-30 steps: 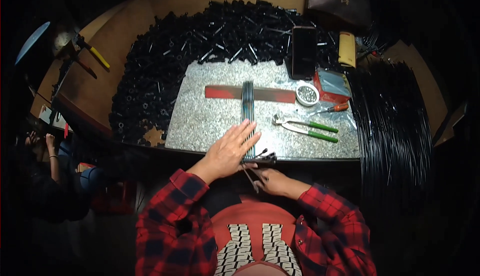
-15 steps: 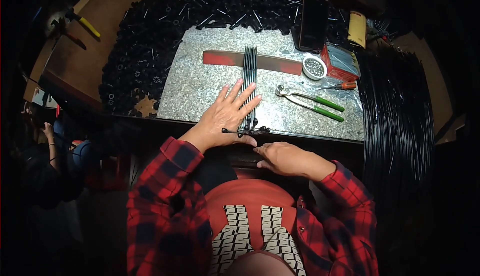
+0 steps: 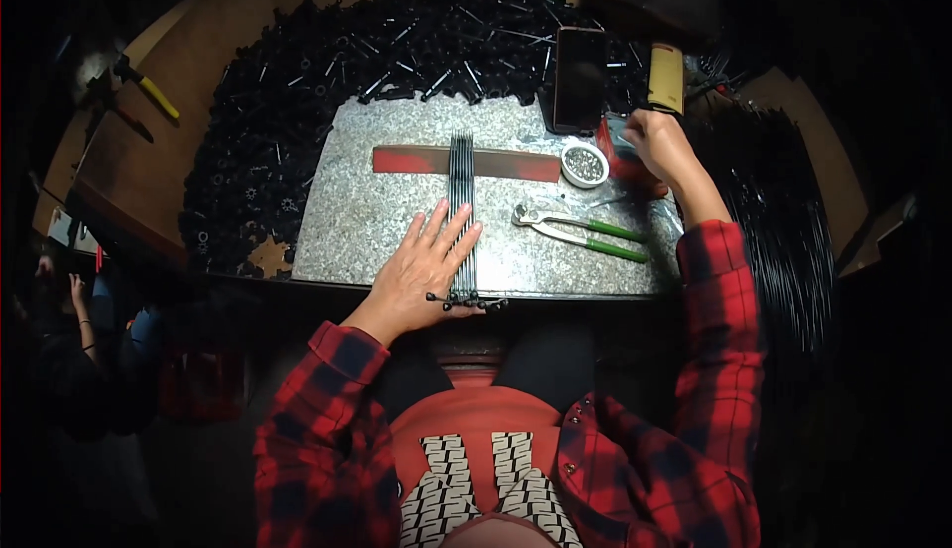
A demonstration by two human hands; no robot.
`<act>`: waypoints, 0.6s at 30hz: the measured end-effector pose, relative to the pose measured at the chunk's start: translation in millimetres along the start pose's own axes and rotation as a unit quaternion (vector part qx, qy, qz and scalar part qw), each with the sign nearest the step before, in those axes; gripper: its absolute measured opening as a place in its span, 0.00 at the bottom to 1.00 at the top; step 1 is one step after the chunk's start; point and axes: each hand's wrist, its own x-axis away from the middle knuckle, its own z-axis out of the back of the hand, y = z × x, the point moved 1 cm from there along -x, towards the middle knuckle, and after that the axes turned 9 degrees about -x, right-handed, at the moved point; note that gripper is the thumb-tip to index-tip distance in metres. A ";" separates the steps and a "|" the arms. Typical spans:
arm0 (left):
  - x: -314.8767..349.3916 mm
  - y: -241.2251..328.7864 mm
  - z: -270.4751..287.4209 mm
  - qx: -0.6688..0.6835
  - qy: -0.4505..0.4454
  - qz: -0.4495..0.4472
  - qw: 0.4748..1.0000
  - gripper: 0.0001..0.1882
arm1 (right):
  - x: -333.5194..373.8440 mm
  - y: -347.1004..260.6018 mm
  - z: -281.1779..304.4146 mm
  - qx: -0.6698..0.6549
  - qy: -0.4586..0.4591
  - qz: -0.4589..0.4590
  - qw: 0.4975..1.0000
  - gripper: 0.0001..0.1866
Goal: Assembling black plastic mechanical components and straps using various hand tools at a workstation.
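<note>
My left hand (image 3: 412,275) lies flat, its fingers spread, over the near part of a row of thin dark rods (image 3: 462,191). The rods lie side by side, with black knobbed ends (image 3: 466,302) at the slab's front edge. Their far ends cross a red and brown flat strip (image 3: 407,160). My right hand (image 3: 662,146) is at the small red box (image 3: 619,157) at the back right, fingers bent together over it. What those fingertips hold, if anything, is hidden.
On the speckled stone slab (image 3: 342,221) are green-handled pincers (image 3: 585,233) and a white cup (image 3: 585,165) of small metal bits. Behind stand a phone (image 3: 579,80) and a yellow packet (image 3: 666,80). Black parts (image 3: 238,161) heap up at the back and left. Long black strands (image 3: 793,250) hang at right.
My right hand has gone from the slab's front edge, beside my left thumb, to the red box at the back right. My left hand stays flat on the rods. The whole view has shifted.
</note>
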 end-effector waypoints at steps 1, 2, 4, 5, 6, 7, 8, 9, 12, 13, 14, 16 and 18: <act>1.5 -1.5 2.5 -0.001 -0.003 0.004 1.000 0.55 | -6.0 16.9 -5.8 0.104 -0.015 -0.015 0.994 0.06; -4.8 5.6 9.4 -0.009 -0.004 -0.003 1.000 0.55 | -0.7 41.7 -6.4 0.095 -0.002 -0.016 0.995 0.06; -3.0 3.2 6.8 -0.005 -0.013 0.002 1.000 0.55 | -1.9 59.0 -21.1 0.243 -0.053 -0.065 0.966 0.07; -2.4 1.2 3.7 -0.006 -0.011 0.005 1.000 0.55 | -2.6 63.3 -23.1 0.243 -0.052 -0.061 0.967 0.07; -0.5 0.2 2.4 -0.003 -0.005 0.003 1.000 0.55 | -1.4 61.3 -23.2 0.240 -0.054 -0.045 0.968 0.06; 0.7 -0.7 1.4 0.001 0.002 0.000 1.000 0.56 | -0.5 60.4 -22.8 0.236 -0.056 -0.031 0.970 0.05; 1.1 -1.3 0.3 -0.001 0.003 0.000 1.000 0.56 | -0.4 61.6 -22.6 0.236 -0.054 -0.030 0.970 0.05; 2.5 -1.5 -0.4 -0.003 -0.002 0.001 1.000 0.56 | 0.0 61.8 -23.7 0.232 -0.046 -0.016 0.971 0.05; 3.3 -1.6 1.2 -0.005 -0.010 0.000 1.000 0.55 | 5.4 61.7 -20.7 0.212 -0.009 0.013 0.977 0.03; 2.7 -1.1 2.0 0.004 -0.013 0.000 1.000 0.54 | 6.6 60.6 -17.4 0.196 0.017 0.032 0.980 0.03; 1.9 -0.7 3.1 0.012 -0.016 -0.001 1.000 0.53 | 6.5 59.0 -15.0 0.195 0.020 0.030 0.980 0.03; -0.7 0.1 5.2 0.013 -0.016 -0.005 1.000 0.51 | 6.1 47.4 -9.5 0.217 0.053 0.033 0.974 0.05; -1.0 0.2 6.5 -0.002 -0.041 -0.012 0.999 0.48 | 3.5 20.3 -8.2 0.170 0.063 0.062 0.982 0.05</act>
